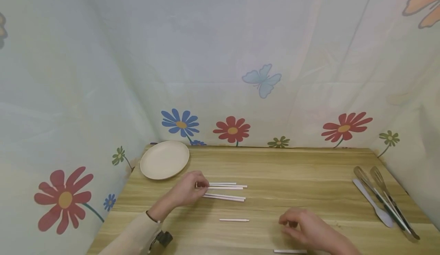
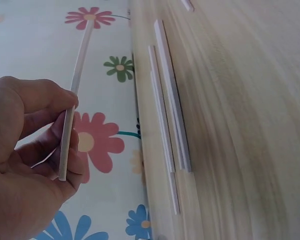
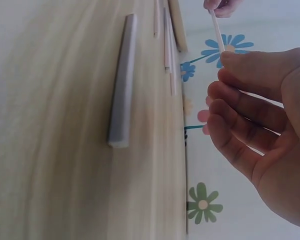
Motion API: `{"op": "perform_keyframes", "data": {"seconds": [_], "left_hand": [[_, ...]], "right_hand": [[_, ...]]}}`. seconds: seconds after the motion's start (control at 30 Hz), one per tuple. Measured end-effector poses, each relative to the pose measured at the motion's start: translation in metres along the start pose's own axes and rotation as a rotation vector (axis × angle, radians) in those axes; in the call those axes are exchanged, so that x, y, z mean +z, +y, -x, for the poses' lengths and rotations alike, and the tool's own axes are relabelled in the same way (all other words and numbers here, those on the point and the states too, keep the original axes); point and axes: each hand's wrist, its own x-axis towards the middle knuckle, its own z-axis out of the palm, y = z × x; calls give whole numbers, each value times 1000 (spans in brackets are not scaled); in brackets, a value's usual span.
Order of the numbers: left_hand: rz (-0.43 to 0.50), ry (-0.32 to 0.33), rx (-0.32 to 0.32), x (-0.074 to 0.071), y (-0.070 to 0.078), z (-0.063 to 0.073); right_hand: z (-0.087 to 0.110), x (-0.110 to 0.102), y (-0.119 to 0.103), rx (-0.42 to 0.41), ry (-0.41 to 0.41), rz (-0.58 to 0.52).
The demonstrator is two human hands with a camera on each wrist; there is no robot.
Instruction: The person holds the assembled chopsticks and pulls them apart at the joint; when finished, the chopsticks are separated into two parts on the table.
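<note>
My left hand (image 1: 192, 188) pinches a thin white stick (image 2: 81, 62) between thumb and fingers, with the stick pointing away from the palm in the left wrist view. Several similar white sticks (image 1: 225, 197) lie roughly side by side on the table near that hand. My right hand (image 1: 307, 228) hovers to the right, its fingers loosely curled around nothing. Below it, a single white stick (image 1: 290, 251) lies at the lower frame edge. Between the hands rests a shorter-looking white stick (image 1: 234, 220). In the right wrist view, the held stick's end appears behind my right thumb (image 3: 235, 60).
A round cream plate (image 1: 165, 160) stands at the table's back left corner. On the right side lie a pale spoon (image 1: 372, 203) and two long metal utensils with slotted heads (image 1: 379, 178). Flower-printed curtains (image 1: 220, 56) enclose the wooden table (image 1: 275, 171) at the back and sides.
</note>
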Motion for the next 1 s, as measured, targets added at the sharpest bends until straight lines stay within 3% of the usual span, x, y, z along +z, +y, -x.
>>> {"op": "perform_keyframes", "data": {"seconds": [0.17, 0.3, 0.77, 1.0], "left_hand": [[8, -15, -23, -3, 4, -3], [-25, -19, -27, -3, 8, -5], [-11, -13, 30, -3, 21, -15], [-14, -6, 42, -4, 29, -20]], "right_hand": [[-6, -3, -3, 27, 5, -10], [-11, -3, -6, 17, 56, 10], [-32, -8, -7, -35, 247, 122], [-46, -12, -10, -51, 304, 148]]}}
